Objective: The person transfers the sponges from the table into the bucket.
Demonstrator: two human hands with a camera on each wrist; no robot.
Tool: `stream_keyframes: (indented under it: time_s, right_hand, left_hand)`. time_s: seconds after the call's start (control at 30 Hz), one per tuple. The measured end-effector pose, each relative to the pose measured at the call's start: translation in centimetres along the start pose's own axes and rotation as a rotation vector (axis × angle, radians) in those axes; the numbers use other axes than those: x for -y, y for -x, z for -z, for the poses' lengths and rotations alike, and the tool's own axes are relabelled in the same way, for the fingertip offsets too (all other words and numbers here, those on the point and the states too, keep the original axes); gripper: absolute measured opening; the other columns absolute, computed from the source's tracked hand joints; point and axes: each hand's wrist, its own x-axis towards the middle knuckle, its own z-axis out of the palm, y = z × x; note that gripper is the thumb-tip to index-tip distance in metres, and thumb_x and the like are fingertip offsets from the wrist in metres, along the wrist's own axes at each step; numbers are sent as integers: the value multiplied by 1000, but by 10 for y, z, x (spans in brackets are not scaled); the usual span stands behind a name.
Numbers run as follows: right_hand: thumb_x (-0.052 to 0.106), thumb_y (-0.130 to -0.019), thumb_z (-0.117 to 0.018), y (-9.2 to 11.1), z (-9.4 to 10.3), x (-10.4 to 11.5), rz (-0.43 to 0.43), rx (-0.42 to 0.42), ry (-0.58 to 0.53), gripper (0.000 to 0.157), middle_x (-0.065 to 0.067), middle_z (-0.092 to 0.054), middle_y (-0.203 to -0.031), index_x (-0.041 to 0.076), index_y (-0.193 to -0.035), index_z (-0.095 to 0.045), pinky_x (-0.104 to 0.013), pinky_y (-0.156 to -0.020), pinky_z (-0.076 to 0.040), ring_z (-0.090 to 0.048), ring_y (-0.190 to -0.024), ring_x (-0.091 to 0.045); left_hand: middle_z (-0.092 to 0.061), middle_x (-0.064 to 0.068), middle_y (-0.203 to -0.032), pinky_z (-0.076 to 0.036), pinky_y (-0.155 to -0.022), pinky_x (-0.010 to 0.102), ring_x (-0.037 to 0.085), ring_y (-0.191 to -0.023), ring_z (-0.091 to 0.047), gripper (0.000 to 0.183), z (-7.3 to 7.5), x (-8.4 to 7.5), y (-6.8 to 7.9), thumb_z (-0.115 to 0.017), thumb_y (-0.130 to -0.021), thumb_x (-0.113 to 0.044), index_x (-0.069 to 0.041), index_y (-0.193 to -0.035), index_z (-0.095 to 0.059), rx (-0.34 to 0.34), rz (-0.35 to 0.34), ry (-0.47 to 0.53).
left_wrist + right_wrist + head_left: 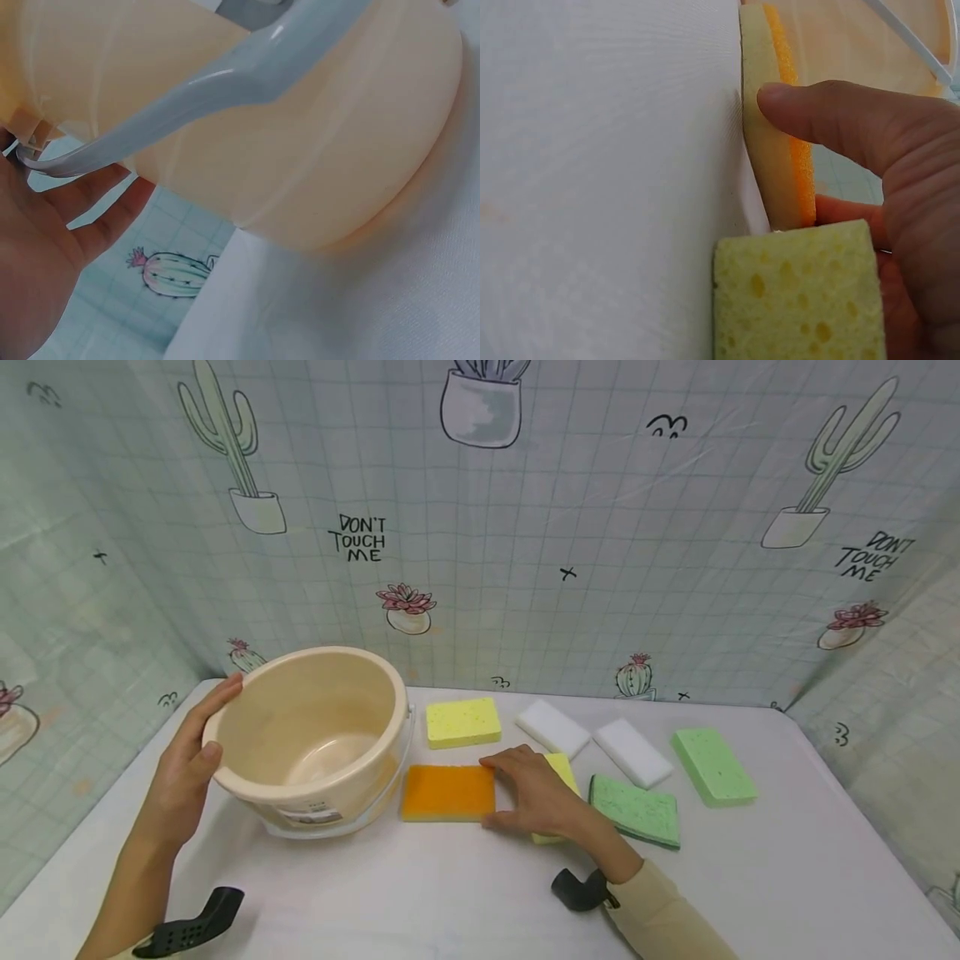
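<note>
A pale cloth printed with cacti and a grid (495, 577) hangs round a white table (390, 893). The left hand (178, 772) grips the left side of the cream, round plastic bucket (315, 702), thumb at the rim and fingers along the outer wall; its grey plastic handle (225, 86) hangs down against the wall. The right hand (542, 792) pinches the right end of the orange-topped rectangular sponge with a pale yellow layer (447, 793), thumb on the near edge, fingers at the far one. That sponge is just right of the bucket; whether its gripped end touches the table is hard to tell.

Partly hidden under the right hand is a yellow, pitted block sponge (562, 770). Beyond the orange one lies another yellow rectangular sponge (463, 723). Farther right are two white foam blocks, one on the left (553, 729) and one on the right (633, 752), a green sponge with a dark underside (636, 811) nearer the person, and, rightmost, a light green block sponge (715, 767).
</note>
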Motion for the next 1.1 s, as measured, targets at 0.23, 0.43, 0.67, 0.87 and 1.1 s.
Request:
stream_keyframes:
  time_s: [0.23,0.43,0.67,0.87,1.1]
  right_hand:
    - [39,-71,-82,1,3,0,-4,-18,-59,67,3,-58,-118,16,-129,-58,-38,-95,-40,-48,-108,-15]
    - [33,-70,-83,1,9,1,-27,-15,-142,63,4,-55,-115,18,-127,-58,-37,-91,-43,-48,-105,-16]
    - [31,-71,-83,1,22,4,-3,-32,-183,64,3,-54,-122,16,-128,-57,-38,-92,-44,-49,-107,-20]
    - [27,-73,-84,6,37,0,85,-120,-255,62,3,-55,-117,12,-127,-56,-38,-82,-49,-53,-99,-22]
    - [26,-73,-85,13,55,-9,83,-179,-368,61,3,-55,-106,15,-126,-57,-40,-83,-51,-57,-93,-23]
  left_hand:
    - [-21,7,-157,-27,-105,16,21,-143,-15,58,1,-2,0,-52,-95,-22,-2,-147,-35,13,-14,-9]
    - [-22,5,-157,-27,-103,13,20,-142,-17,55,1,-5,-1,-51,-95,-18,-5,-147,-36,31,-44,-51]
    - [-22,6,-156,-28,-103,14,20,-142,-18,53,1,-3,-4,-48,-96,-16,-5,-147,-36,38,-68,-39]
    - [-21,5,-157,-27,-103,13,19,-142,-17,54,1,-5,-4,-47,-96,-17,-7,-147,-35,30,-41,-84]
    - [-22,3,-157,-28,-102,12,17,-142,-18,54,1,-7,-2,-48,-96,-19,-9,-148,-35,34,-23,-106]
